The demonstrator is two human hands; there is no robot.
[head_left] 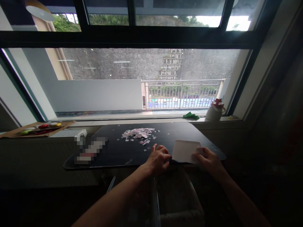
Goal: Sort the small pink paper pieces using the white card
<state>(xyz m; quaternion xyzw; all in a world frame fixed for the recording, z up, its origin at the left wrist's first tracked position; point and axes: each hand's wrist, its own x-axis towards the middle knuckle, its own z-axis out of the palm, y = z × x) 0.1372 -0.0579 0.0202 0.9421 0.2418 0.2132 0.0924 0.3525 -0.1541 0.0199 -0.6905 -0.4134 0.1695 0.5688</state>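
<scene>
My right hand (209,160) grips the right side of a flat white paper piece (186,151), thumb on top. A narrow band along its far edge looks like a fold; whether it is a single sheet or an envelope I cannot tell. My left hand (158,159) is beside its lower left corner at the table's near edge. The left fingers are curled together, and what they hold, if anything, is too small to make out. Beyond my left hand lies a loose heap of small pale pink and white paper pieces (139,133), with several scattered around it.
The dark table (113,154) has rounded corners. A blurred-out item (91,151) lies on its left. On the window sill stand a pale jug with a reddish top (214,110) and a green cloth-like thing (191,116). Cardboard with colourful items (42,127) lies far left.
</scene>
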